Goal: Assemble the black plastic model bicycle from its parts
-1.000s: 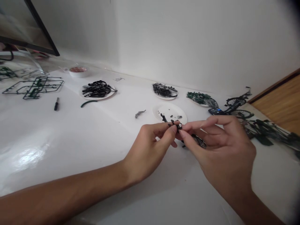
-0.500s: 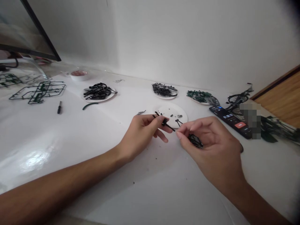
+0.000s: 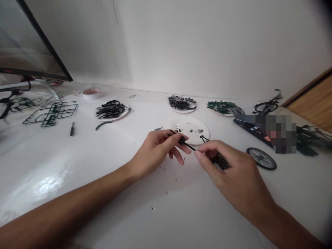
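Between thumb and fingers, my left hand [image 3: 163,147] grips a thin black part [image 3: 183,141] with a rod pointing right. The fingertips of my right hand [image 3: 228,166] are pinched at the end of that rod; whether they grip it or something tiny is too small to tell. Dark spoked pieces [image 3: 220,161] show under my right palm. Behind my hands lies a white paper plate [image 3: 194,124] with small dark bits and a forked black piece [image 3: 204,138] at its edge. A black spoked wheel [image 3: 261,158] lies flat to the right of my right hand.
Plates of black parts [image 3: 112,110], more black parts [image 3: 181,103] and green parts [image 3: 221,107] stand along the back. Green frames [image 3: 52,112], a screwdriver [image 3: 72,129] and a bowl [image 3: 91,93] are left. A phone [image 3: 252,132] and small bicycle model [image 3: 268,104] are right.
The view has shifted slightly. My right hand has moved a little down relative to the plate, its fingertips staying by the rod, and the wheel beside it has come into full view.
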